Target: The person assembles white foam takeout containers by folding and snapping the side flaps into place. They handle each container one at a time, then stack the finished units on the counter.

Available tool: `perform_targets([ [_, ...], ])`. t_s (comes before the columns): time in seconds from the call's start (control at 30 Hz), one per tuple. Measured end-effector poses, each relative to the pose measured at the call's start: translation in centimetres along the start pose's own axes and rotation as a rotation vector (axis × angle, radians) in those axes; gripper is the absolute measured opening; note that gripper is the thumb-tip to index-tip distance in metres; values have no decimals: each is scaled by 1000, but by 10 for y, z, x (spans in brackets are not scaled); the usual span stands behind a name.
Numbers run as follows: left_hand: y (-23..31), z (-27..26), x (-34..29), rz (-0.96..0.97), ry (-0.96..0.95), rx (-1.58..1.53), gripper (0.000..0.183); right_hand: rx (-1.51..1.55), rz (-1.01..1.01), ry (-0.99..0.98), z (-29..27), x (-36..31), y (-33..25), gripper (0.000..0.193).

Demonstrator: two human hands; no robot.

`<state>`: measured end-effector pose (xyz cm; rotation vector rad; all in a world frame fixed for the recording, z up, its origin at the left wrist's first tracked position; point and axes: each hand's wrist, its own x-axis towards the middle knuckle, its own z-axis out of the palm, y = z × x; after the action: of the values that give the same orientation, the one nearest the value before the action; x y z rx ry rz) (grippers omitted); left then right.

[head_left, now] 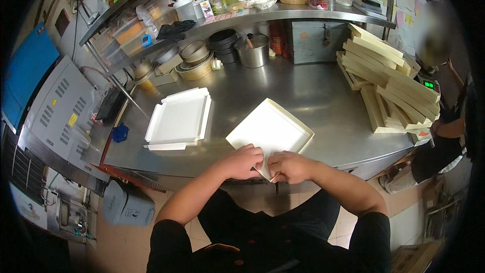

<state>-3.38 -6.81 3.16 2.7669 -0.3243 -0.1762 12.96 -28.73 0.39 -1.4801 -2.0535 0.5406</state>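
A shallow cardboard box [273,127], white inside with cream sides, lies turned cornerwise at the front edge of the steel table. My left hand [245,161] grips its near corner from the left, fingers curled round the side wall. From the right, my right hand [288,166] pinches the same corner, close beside the left. The far walls of the box stand upright. To the left lies a flat stack of white box blanks [179,119] with creased edges, touched by neither hand.
Folded cream boxes [391,81] are piled unevenly at the table's right end, beside another person's arm [449,129]. Pots [252,50], cake tins and a grey metal case [319,43] stand along the back under a loaded shelf [283,13]. A grey bin [127,205] is at lower left.
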Motion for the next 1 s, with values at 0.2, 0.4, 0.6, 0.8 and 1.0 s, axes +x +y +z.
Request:
perform_targets([
  [0.2, -5, 14, 1, 32, 32, -47, 23, 29, 74, 42, 8, -8, -2, 18],
  [0.4, 7, 32, -12, 218, 216, 58, 15, -68, -76, 108, 6, -16, -3, 21],
  [0.6, 19, 60, -13, 144, 557, 40, 22, -403, 100, 337, 24, -25, -11, 41],
  [0.8, 41, 62, 6, 111, 564, -3, 20, -549, 210, 271, 24, -33, -20, 34],
  [1.0, 24, -31, -39, -24, 960, 20, 38, -711, 124, 706, -116, -86, -71, 19],
])
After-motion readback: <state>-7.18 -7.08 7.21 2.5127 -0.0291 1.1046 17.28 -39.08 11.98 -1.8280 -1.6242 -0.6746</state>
